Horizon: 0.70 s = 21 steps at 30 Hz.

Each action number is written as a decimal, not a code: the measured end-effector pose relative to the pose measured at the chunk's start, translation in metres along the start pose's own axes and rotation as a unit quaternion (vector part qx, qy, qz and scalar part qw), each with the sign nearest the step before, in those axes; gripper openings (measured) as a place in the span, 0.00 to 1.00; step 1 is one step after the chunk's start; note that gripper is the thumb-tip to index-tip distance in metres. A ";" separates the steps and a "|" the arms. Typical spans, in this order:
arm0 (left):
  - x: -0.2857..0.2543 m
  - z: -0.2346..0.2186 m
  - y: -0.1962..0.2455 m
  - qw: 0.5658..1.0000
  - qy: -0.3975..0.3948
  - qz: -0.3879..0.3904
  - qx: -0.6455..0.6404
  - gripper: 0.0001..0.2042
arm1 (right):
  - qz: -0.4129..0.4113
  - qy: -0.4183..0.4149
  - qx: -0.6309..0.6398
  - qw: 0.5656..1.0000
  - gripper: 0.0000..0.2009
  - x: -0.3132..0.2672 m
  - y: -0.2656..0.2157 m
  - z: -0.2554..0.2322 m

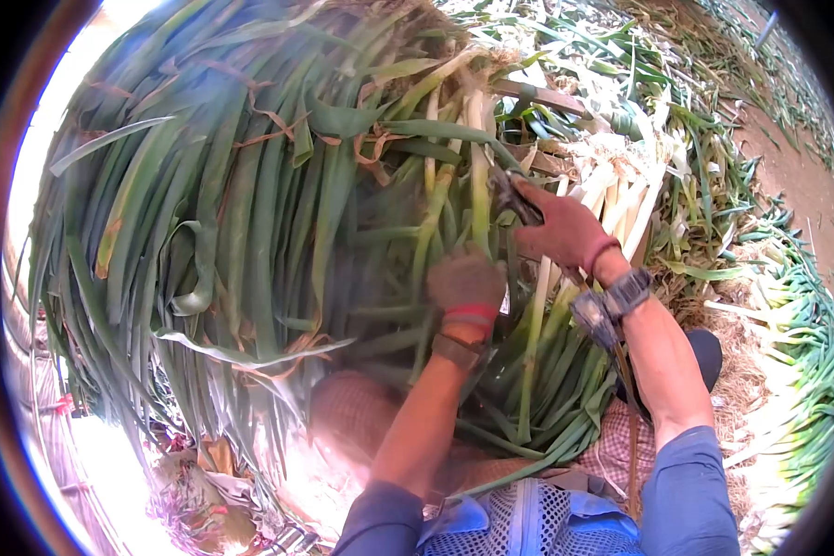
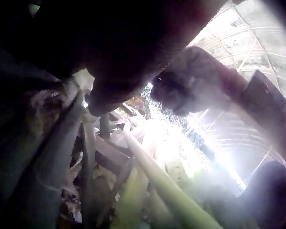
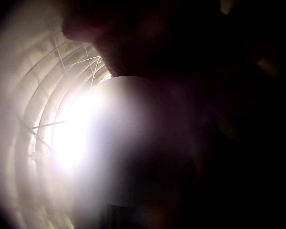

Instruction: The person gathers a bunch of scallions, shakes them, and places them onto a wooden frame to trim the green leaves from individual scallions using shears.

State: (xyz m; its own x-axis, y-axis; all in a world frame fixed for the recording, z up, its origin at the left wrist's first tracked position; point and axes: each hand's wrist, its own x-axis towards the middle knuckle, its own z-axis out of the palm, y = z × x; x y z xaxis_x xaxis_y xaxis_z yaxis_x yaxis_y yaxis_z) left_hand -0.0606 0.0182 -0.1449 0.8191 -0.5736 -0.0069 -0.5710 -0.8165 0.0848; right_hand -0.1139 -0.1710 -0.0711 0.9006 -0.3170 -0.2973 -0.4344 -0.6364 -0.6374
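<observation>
My gloved left hand (image 1: 468,280) grips a long green onion (image 1: 479,190), its pale shank standing up beyond the fist in the head view. Close to the right of that shank, my gloved right hand (image 1: 565,230) holds a dark, slim tool (image 1: 517,199) that looks like an air nozzle. A brownish hose or cord (image 1: 633,445) runs down beside the right forearm. In the left wrist view the left hand (image 2: 128,52) is a dark shape above pale onion stalks (image 2: 167,186). Glare and shadow blot out most of the right wrist view.
A big heap of green onions (image 1: 241,195) hangs over the left side. Pale-stemmed onions (image 1: 616,195) lie just beyond the right hand, near a wooden bar (image 1: 542,95). More onions (image 1: 797,371) line the ground at right, with loose leaf scraps (image 1: 612,56) behind.
</observation>
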 end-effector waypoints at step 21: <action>-0.014 -0.024 0.006 0.958 -0.222 -0.002 -0.183 0.39 | 0.007 -0.008 0.082 0.997 0.46 -0.158 0.029 0.019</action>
State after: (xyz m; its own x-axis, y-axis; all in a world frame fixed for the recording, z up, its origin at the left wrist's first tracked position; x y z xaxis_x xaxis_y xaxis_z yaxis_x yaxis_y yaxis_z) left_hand -0.0736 0.0231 -0.1201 0.6713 -0.6083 -0.4235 -0.4447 -0.7877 0.4264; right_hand -0.2689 -0.1260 -0.0561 0.8954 -0.3129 -0.3168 -0.4397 -0.5089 -0.7401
